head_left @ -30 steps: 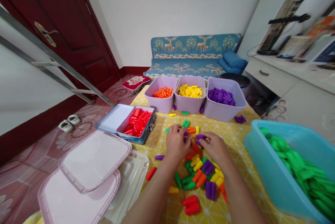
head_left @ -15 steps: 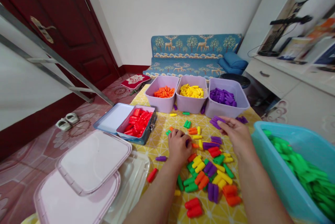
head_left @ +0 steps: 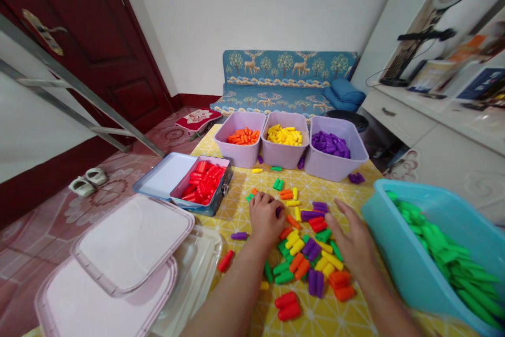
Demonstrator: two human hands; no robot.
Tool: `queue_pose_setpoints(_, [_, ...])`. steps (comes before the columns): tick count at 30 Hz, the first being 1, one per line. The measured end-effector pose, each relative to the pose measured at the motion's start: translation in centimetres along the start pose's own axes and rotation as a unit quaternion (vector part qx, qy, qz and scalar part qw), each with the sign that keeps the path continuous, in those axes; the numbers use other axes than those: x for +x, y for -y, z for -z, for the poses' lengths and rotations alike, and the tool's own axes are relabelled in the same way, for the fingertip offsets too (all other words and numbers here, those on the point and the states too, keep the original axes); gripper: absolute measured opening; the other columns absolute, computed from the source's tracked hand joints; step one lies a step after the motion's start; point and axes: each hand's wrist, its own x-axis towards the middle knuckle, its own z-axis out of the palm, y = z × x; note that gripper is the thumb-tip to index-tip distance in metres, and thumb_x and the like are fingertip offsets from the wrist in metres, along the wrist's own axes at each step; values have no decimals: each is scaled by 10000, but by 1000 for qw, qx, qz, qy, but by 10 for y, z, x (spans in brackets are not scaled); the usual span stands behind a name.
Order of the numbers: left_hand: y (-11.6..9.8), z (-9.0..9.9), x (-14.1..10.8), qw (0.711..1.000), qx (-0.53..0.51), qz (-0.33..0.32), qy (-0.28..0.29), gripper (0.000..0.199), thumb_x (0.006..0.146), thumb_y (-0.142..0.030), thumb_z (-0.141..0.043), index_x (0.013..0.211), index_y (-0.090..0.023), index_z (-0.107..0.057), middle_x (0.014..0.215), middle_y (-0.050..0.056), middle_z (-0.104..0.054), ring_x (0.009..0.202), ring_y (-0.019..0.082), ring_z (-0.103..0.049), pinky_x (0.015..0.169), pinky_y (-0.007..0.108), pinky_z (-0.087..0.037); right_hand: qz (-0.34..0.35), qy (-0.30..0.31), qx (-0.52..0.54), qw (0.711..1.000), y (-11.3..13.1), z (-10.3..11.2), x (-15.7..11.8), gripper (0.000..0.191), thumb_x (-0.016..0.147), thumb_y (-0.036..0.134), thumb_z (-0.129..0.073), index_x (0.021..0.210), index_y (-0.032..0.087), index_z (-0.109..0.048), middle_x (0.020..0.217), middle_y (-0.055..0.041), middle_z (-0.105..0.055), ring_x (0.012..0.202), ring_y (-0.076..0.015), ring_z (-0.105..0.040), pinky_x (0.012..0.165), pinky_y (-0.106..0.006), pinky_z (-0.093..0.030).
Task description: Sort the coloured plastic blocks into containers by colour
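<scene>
My left hand (head_left: 265, 218) is curled over the loose pegs, with a purple plastic peg (head_left: 278, 212) showing at its fingertips. My right hand (head_left: 352, 242) rests open on the tablecloth, fingers spread and empty, at the right edge of a scattered heap of multicoloured plastic pegs (head_left: 303, 258). Lilac bins of orange pegs (head_left: 232, 153), yellow pegs (head_left: 284, 155) and purple pegs (head_left: 335, 166) stand in a row beyond my hands. A metal tin (head_left: 201, 184) of red pegs sits open to the left.
A turquoise basin (head_left: 394, 242) of green pegs sits at the right, close to my right hand. The yellow tablecloth (head_left: 244, 190) covers the surface. Pale pink lids (head_left: 130, 237) and a clear lid (head_left: 197, 268) lie at the left. A blue sofa (head_left: 284, 79) stands behind.
My right hand has moved back from beside the purple bin towards me and is now spread open. My left hand has stayed nearly still. The view has turned slightly.
</scene>
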Motion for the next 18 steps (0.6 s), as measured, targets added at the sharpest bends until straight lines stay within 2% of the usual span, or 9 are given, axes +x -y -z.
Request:
queue_pose_setpoints(4, [0,0,0,1000,-9,5,2,115,743,-198,-646,797,-266,-722,861,41,-630,997,248,-481,896,426,-363,77,59,-146,984,-28,14,-65,602,904,472,-426,1448,226,-346,1503,-143,-364,1388,-311,-327,1098,-539,-320])
queue_pose_setpoints(7, [-1,0,-1,1000,-16,13,-9,105,777,-240,-635,831,-261,-722,901,44,-647,1017,252,-485,898,426,-365,81,54,-210,973,-35,11,-78,639,918,473,-388,1492,225,-253,1562,-153,-237,1429,-343,-228,1082,-594,-293])
queue_pose_setpoints(10, [-1,-1,-1,999,-28,19,-24,180,821,-309,-612,964,-256,-707,1011,49,-662,1058,257,-487,919,430,-368,46,45,-215,974,-31,-7,-57,634,928,492,-356,1490,213,-262,1557,-166,-245,1434,-347,-211,1082,-615,-266])
queue_pose_setpoints(13, [-1,0,-1,999,-40,18,-30,253,877,-327,-545,1083,-255,-673,1098,48,-661,1091,248,-492,949,427,-366,41,52,-159,985,-19,-32,-20,601,925,521,-349,1445,221,-360,1494,-141,-383,1406,-316,-287,1104,-601,-237])
queue_pose_setpoints(16, [-1,2,1,998,-48,17,-31,291,921,-340,-470,1133,-253,-649,1142,48,-656,1115,239,-497,982,426,-356,58,109,-39,992,-2,-52,12,552,914,547,-366,1343,228,-504,1443,-107,-466,1376,-269,-348,1138,-534,-229])
queue_pose_setpoints(18, [-1,4,1,998,-51,14,-25,314,912,-383,-484,1154,-253,-637,1156,50,-653,1127,241,-497,990,426,-355,41,164,68,983,11,-62,24,551,915,567,-361,1318,232,-531,1437,-94,-479,1358,-237,-383,1145,-477,-251])
